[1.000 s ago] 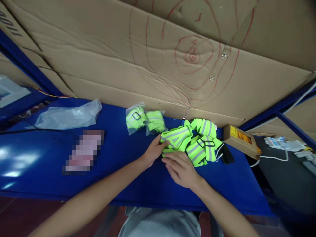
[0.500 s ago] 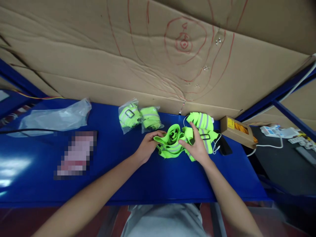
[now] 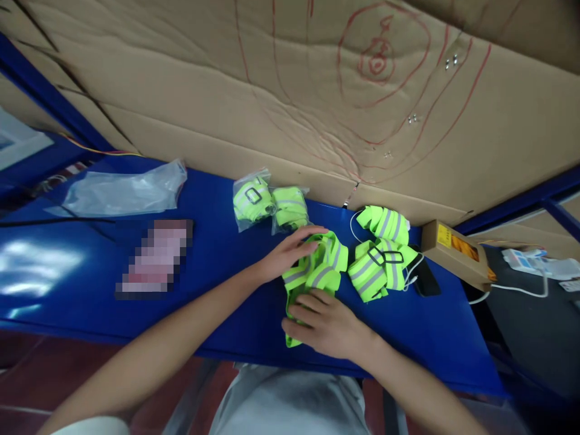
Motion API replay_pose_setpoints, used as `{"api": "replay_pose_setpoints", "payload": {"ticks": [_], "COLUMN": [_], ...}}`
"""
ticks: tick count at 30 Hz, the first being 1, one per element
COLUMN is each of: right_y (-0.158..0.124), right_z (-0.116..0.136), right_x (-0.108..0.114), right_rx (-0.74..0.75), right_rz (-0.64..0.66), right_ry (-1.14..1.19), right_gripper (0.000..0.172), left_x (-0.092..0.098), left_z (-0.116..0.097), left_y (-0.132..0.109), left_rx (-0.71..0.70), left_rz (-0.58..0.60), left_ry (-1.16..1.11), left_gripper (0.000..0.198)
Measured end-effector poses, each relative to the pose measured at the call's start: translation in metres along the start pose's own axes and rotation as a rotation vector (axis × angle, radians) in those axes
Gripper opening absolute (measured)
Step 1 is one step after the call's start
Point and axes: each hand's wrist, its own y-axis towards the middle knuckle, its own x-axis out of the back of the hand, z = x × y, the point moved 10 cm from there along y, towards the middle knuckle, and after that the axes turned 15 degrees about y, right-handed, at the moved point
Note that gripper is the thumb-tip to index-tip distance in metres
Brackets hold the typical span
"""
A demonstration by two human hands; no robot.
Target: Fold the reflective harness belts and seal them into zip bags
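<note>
Reflective strap point(image 3: 322, 273), yellow-green: one, under both hands on the blue worktop point(image 3: 217, 241), unbagged.
Done: two bagged bundles point(image 3: 254, 199), back of worktop. Outstanding, apparently: handled strap, loosely gathered; unbagged straps point(image 3: 376, 275), lying to its right. Left grip point(image 3: 284, 257): on strap's upper left, clamping cannot be told. Right grip point(image 3: 330, 326): fingers bent over near end, closure likewise unclear. Changed since earlier frame: right grip shifted from strap's right side to near end; strap extends nearer front edge.

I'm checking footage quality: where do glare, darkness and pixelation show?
Head view: white glare on the blue table at left; right of it, a pixelated patch; same view, upper-right corner dark; stripes on the handled green strap readable.
</note>
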Motion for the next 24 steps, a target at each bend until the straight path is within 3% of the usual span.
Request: {"api": "replay_pose_setpoints", "payload": {"ticks": [3, 5, 7, 9, 11, 13, 15, 17, 21, 24], "right_y": [-0.001, -0.003, -0.007, -0.018, -0.028, -0.038, -0.043, -0.046, -0.056, -0.048], "right_z": [0.003, 0.010, 0.016, 0.017, 0.008, -0.010, -0.033, -0.060, -0.102, -0.101], "right_x": [-0.015, -0.005, 0.025, 0.062, 0.091, 0.108, 0.108, 0.094, 0.062, 0.056], "right_rx": [0.014, 0.062, 0.114, 0.114, 0.016, -0.128, -0.277, -0.445, -0.759, -0.692], "right_rz": [0.071, -0.005, -0.203, -0.437, -0.598, -0.683, -0.681, -0.599, -0.452, -0.382], "right_ry": [0.136, 0.187, 0.168, 0.106, 0.033, -0.021, -0.022, 0.038, 0.153, 0.187], "right_gripper": [0.053, 0.067, 0.062, 0.043, 0.023, 0.021, 0.031, 0.041, 0.055, 0.054], "left_x": [0.005, 0.008, 0.010, 0.008, 0.001, -0.011, -0.022, -0.030, -0.038, -0.030], "left_z": [0.007, 0.003, -0.001, -0.002, -0.005, -0.010, -0.016, -0.021, -0.022, -0.020], "left_y": [0.004, 0.005, 0.005, 0.003, -0.001, -0.007, -0.013, -0.018, -0.021, -0.017], "left_rx": [0.012, -0.055, -0.129, -0.165, -0.193, -0.223, -0.259, -0.303, -0.330, -0.266], "left_rz": [-0.037, -0.070, -0.086, -0.062, 0.013, 0.109, 0.166, 0.181, 0.201, 0.148], "left_ry": [0.122, 0.286, 0.409, 0.495, 0.602, 0.721, 0.816, 0.875, 0.922, 0.935], "left_gripper": [0.049, 0.042, 0.032, 0.029, 0.038, 0.056, 0.076, 0.082, 0.050, 0.030]}}
